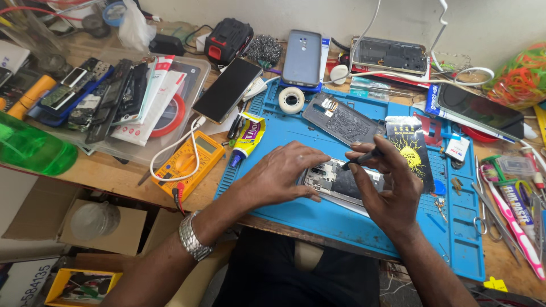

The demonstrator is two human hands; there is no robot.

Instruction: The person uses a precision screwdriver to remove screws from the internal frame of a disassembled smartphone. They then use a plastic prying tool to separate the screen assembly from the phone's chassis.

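An opened phone (335,183) with its back off lies on the blue work mat (318,219). My left hand (281,173) rests flat on the phone's left end and holds it down. My right hand (387,187) pinches a thin black tool (364,157) whose tip points down at the phone's upper edge. A silver watch band (190,237) circles my left wrist. Both hands hide much of the phone's insides.
On the mat lie a grey phone back cover (341,119), a tape roll (291,100), a glue tube (245,139) and a black-and-yellow packet (410,149). A yellow multimeter (190,160) sits left. Tweezers, scissors and pink tools (512,216) lie right. Phones, a green bottle (31,149) and boxes crowd the bench.
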